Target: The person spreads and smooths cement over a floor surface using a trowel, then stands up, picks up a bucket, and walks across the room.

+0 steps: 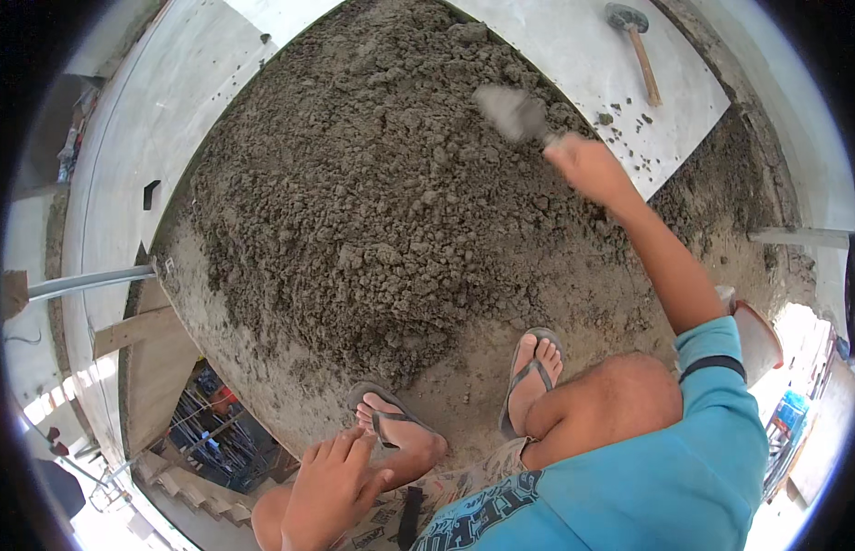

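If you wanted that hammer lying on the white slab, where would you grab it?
Probably by the wooden handle, coming from the near side: it is slim and points back toward the person, while the bulky head lies at the far end.

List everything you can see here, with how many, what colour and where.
Crumbly mortar-like heap: one, grey-brown, centre
Pale slabs: at least two, whitish, upper left and upper right
Trowel: one, grey, blurred, upper right of heap
Mallet: one, dark head, brown handle, on upper-right slab
Metal pipe: one, silvery, left
Rods: uncountable, dark, lower left
Bucket: one, pale, right
Flip-flops: two, dark, on the feet
Shirt: one, blue, lower right
Left hand: one, bare, by left knee
Right hand: one, bare, gripping trowel
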Action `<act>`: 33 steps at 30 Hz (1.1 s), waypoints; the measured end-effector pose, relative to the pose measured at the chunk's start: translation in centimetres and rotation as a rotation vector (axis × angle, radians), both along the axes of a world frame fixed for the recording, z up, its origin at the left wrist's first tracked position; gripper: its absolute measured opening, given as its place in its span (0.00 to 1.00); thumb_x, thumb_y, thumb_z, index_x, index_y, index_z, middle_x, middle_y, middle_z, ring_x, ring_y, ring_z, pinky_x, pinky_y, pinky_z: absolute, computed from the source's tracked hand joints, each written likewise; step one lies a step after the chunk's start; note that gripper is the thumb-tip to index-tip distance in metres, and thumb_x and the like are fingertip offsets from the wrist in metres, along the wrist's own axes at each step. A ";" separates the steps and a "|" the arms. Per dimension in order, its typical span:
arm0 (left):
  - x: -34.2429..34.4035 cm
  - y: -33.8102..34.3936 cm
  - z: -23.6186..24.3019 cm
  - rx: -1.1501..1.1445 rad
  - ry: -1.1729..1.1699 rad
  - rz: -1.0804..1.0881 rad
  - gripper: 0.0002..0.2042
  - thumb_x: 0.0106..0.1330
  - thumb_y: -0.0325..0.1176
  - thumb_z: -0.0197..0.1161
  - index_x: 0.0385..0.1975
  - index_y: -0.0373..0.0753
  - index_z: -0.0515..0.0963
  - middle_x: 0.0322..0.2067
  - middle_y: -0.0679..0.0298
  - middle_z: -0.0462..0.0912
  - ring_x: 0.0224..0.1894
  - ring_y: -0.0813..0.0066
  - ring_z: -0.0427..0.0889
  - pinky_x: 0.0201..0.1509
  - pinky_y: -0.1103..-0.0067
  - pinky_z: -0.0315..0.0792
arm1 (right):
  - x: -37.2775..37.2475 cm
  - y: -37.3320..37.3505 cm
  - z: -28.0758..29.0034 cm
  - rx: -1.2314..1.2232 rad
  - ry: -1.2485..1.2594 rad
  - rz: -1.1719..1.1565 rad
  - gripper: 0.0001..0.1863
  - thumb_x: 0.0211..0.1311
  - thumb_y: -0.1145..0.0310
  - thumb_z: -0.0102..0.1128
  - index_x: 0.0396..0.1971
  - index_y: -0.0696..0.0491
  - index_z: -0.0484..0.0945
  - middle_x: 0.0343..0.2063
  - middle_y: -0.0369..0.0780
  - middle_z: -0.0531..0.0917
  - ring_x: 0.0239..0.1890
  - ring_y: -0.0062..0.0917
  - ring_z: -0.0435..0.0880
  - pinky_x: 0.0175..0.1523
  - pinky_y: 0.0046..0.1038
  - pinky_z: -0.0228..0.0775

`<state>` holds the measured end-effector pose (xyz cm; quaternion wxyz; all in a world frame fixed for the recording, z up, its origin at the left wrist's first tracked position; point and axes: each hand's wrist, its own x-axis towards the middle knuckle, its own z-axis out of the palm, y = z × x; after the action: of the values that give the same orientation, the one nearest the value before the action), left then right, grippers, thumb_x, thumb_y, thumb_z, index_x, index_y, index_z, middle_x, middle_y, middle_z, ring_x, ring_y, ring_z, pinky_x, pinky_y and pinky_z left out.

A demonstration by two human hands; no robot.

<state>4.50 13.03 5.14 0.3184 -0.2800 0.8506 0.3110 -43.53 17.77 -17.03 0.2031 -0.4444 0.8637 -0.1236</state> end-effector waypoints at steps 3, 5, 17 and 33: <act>0.0 0.1 0.1 0.011 -0.030 0.023 0.23 0.62 0.42 0.62 0.52 0.35 0.71 0.54 0.53 0.74 0.55 0.54 0.74 0.57 0.65 0.66 | -2.1 0.8 -1.9 -0.017 0.229 -0.120 0.26 0.68 0.47 0.43 0.40 0.58 0.74 0.32 0.54 0.83 0.38 0.49 0.83 0.44 0.48 0.73; 0.2 0.1 0.0 0.011 -0.028 0.032 0.23 0.62 0.42 0.62 0.52 0.35 0.71 0.54 0.53 0.74 0.55 0.54 0.74 0.57 0.65 0.66 | -0.7 1.9 -3.7 0.022 0.100 -0.106 0.21 0.70 0.54 0.42 0.41 0.59 0.73 0.33 0.56 0.82 0.38 0.49 0.82 0.43 0.48 0.73; 0.3 -0.7 -0.2 0.010 0.003 0.020 0.24 0.62 0.42 0.63 0.53 0.35 0.71 0.53 0.51 0.74 0.55 0.53 0.74 0.56 0.65 0.67 | 5.2 -1.4 0.7 -0.188 -0.125 0.059 0.19 0.66 0.58 0.52 0.50 0.53 0.71 0.41 0.50 0.81 0.43 0.47 0.81 0.48 0.45 0.74; 2.1 -0.7 -0.4 0.090 -0.105 0.110 0.23 0.67 0.42 0.57 0.56 0.33 0.68 0.54 0.48 0.73 0.54 0.49 0.73 0.57 0.62 0.67 | -5.7 -16.6 -0.3 0.000 0.268 0.080 0.13 0.64 0.71 0.46 0.45 0.54 0.76 0.36 0.49 0.84 0.40 0.43 0.84 0.42 0.45 0.78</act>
<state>6.64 12.34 4.73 0.3572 -0.3277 0.8012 0.3508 -49.25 1.14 -17.35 0.0908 -0.4909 0.8647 -0.0549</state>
